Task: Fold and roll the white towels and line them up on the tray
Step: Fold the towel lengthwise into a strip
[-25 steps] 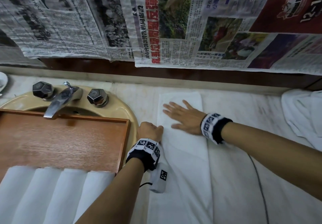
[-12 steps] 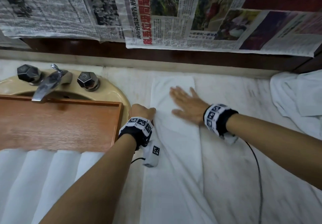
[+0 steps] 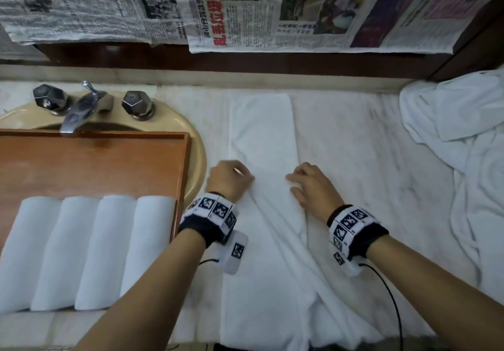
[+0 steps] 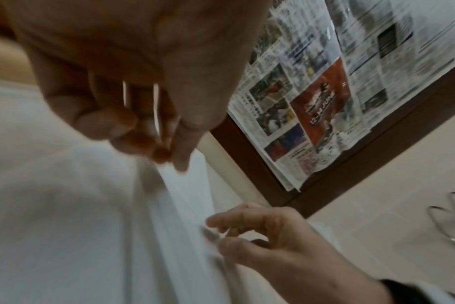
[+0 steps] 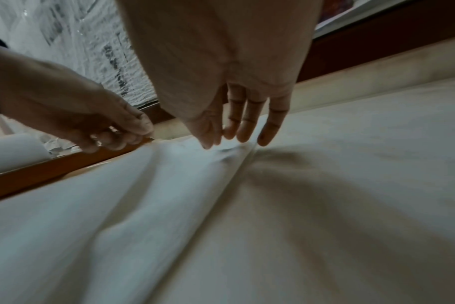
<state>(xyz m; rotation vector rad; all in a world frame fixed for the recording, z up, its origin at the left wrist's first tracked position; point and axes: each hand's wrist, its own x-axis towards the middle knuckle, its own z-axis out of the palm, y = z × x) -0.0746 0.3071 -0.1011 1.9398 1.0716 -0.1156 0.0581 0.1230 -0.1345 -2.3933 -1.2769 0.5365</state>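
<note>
1. A long white towel (image 3: pixel 263 143), folded into a narrow creased strip, lies on the marble counter (image 3: pixel 354 138) right of the wooden tray (image 3: pixel 95 162).
2. The left hand (image 3: pixel 229 178) pinches its left edge; the right hand (image 3: pixel 313 187) presses relaxed fingers on it.
3. Four rolled towels (image 3: pixel 90 249) line the tray.
4. The newspaper (image 4: pixel 322 111) shows "12-14 JUNE".

We find a bathroom vanity, beige basin (image 3: pixel 195 143) set in a marble desk (image 3: pixel 354 146), chrome tap (image 3: pixel 79 110) with two faceted knobs, wooden tray (image 3: pixel 95 165) across the basin, newspaper sheets (image 3: pixel 272 9) covering the wall above.
</note>
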